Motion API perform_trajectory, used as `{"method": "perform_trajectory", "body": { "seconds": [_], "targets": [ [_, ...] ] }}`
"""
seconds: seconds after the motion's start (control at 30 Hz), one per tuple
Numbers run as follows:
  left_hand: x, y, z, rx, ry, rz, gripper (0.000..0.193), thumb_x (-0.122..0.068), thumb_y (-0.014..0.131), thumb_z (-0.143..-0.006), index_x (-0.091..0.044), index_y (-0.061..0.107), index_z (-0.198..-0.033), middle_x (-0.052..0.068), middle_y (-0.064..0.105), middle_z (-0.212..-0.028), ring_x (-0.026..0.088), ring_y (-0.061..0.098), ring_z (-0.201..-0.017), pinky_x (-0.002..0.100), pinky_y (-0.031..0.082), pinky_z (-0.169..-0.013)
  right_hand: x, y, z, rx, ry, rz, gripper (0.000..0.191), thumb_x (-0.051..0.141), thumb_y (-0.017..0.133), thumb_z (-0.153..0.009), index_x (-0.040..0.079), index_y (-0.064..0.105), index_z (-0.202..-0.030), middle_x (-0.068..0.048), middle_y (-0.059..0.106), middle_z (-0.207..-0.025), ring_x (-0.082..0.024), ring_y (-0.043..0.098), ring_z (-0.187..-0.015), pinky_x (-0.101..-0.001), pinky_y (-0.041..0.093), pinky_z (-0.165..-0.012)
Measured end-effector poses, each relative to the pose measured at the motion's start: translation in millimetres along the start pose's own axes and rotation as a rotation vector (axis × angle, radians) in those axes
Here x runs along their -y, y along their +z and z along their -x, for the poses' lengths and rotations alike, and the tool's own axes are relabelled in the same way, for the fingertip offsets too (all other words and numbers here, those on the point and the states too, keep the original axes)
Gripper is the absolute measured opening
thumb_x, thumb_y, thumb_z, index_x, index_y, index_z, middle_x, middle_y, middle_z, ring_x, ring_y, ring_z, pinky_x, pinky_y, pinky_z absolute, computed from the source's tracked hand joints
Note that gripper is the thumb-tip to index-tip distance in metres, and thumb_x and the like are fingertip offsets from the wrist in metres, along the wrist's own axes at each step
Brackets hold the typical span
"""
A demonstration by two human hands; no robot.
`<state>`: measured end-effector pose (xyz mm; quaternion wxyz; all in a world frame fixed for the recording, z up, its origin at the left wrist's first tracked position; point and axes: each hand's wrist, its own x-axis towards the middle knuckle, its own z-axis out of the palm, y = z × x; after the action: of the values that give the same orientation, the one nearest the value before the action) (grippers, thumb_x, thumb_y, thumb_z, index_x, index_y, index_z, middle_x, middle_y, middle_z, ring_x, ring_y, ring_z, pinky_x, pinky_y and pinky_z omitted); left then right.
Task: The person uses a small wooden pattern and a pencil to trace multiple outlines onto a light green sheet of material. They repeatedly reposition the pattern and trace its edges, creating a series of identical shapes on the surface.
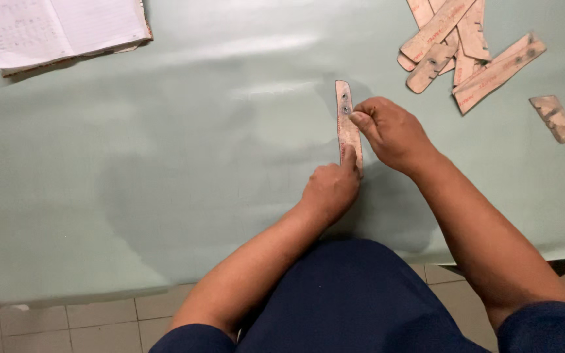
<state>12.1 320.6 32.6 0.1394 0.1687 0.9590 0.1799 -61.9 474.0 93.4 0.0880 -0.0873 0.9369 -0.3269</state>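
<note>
**Hands pin a narrow template strip to pale green sheet**

Template strip [347, 124], long, narrow and tan with a rounded far end and small dark holes near that end, lies flat on the pale green sheet [165, 163], running away from the person. Left hand [330, 189] is curled into a loose fist with 1 finger stretched out, its tip pressing the near end of the strip. Right hand [390, 133] rests just beside the strip's right edge, fingers bent and drawn together, thumb and fingertips touching the strip about midway; whether they pinch something small there cannot be told.

Well apart, at the far right, sits a loose pile of similar tan strips [462, 49], overlapping at several angles, and 1 short piece [552, 117] lies alone beside it. An open notebook [60, 29] rests at the far left corner. Tiled floor [99, 323] shows below the sheet's near edge.
</note>
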Motion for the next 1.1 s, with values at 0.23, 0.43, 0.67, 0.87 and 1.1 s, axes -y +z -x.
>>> {"method": "perform_trajectory", "body": {
  "seconds": [0.23,0.43,0.67,0.87,1.1],
  "targets": [
    [18,4,5,-0.201,0.268,-0.010,0.047,-0.015,0.055,-0.095,0.005,0.049,-0.137,0.025,0.067,-0.123,0.034,0.068,-0.061,0.050,0.055,-0.049,32,-6,-13,0.271,0.080,0.056,0.028,0.030,0.062,-0.098,0.008,0.072,-0.110,-0.016,0.075,-0.103,-0.034,0.070,-0.094,-0.0425,0.053,-0.084],
    [23,3,5,-0.102,0.114,0.021,0.044,-0.016,0.055,-0.094,0.000,0.055,-0.135,0.013,0.070,-0.101,0.031,0.068,-0.066,0.047,0.058,-0.059,33,2,-12,0.290,0.077,0.116,0.028,0.030,0.062,-0.097,0.008,0.074,-0.110,-0.015,0.076,-0.102,-0.034,0.070,-0.093,-0.0425,0.054,-0.084],
    [20,-15,7,-0.076,0.097,0.080,0.032,-0.015,0.055,-0.098,-0.002,0.062,-0.127,0.011,0.066,-0.108,0.032,0.068,-0.078,0.048,0.057,-0.068,30,5,-17,0.279,0.060,0.103,0.026,0.028,0.064,-0.096,0.008,0.074,-0.107,-0.015,0.076,-0.098,-0.034,0.071,-0.090,-0.0415,0.055,-0.082],
    [23,-22,3,-0.193,0.242,-0.106,0.023,-0.011,0.057,-0.091,-0.007,0.070,-0.110,0.009,0.057,-0.141,0.030,0.056,-0.124,0.050,0.042,-0.100,15,13,-41,0.032,-0.131,0.133,0.021,0.024,0.067,-0.098,0.006,0.075,-0.106,-0.015,0.075,-0.100,-0.036,0.070,-0.092,-0.0418,0.055,-0.081],
    [26,-35,-10,-0.158,0.171,-0.026,0.022,-0.015,0.062,-0.089,-0.015,0.071,-0.108,0.010,0.043,-0.157,0.038,0.035,-0.147,0.060,0.018,-0.120,6,7,-88,-0.048,-0.089,0.059,0.018,0.020,0.067,-0.098,0.006,0.074,-0.107,-0.014,0.074,-0.101,-0.033,0.071,-0.089,-0.0398,0.055,-0.080]
  ]
}}
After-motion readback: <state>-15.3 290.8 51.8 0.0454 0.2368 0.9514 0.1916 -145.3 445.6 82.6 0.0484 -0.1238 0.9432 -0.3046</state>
